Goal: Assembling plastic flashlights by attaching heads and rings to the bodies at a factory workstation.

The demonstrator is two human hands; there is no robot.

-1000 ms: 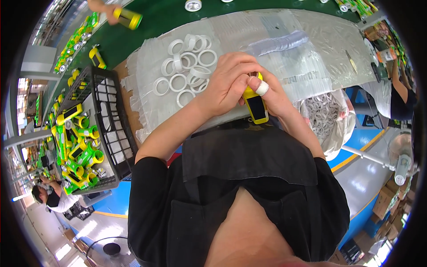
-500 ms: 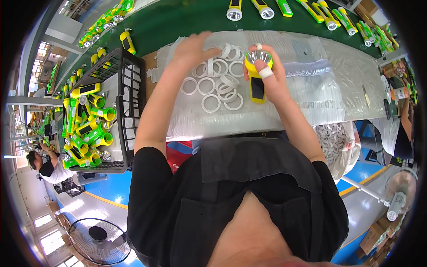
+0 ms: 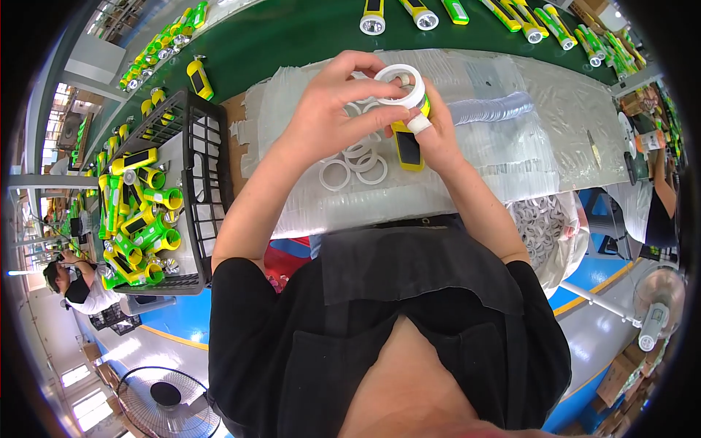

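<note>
My left hand (image 3: 339, 106) grips a white plastic ring (image 3: 391, 99) between thumb and fingers, holding it at the head of a yellow flashlight (image 3: 408, 148). My right hand (image 3: 436, 128) is wrapped round that flashlight from the right, with white tape on its fingers. The ring hides most of the lamp head, so I cannot tell whether it is seated on it. The flashlight's dark panel faces up and its body points toward me. Below my left hand, several loose white rings (image 3: 335, 175) lie on the plastic-covered work surface (image 3: 307, 208), partly hidden by the hand.
At left stands a black crate (image 3: 209, 186) of yellow and green flashlights (image 3: 139, 219). More flashlights (image 3: 420, 14) lie along the green belt (image 3: 292, 44) beyond. A row of clear discs (image 3: 493, 108) rests at right, above a bag of rings (image 3: 544, 233). Fans and people are around.
My left hand has come from the loose rings to the right, now with a white ring in it, and meets the flashlight head. My right hand still holds the flashlight, shifted slightly left.
</note>
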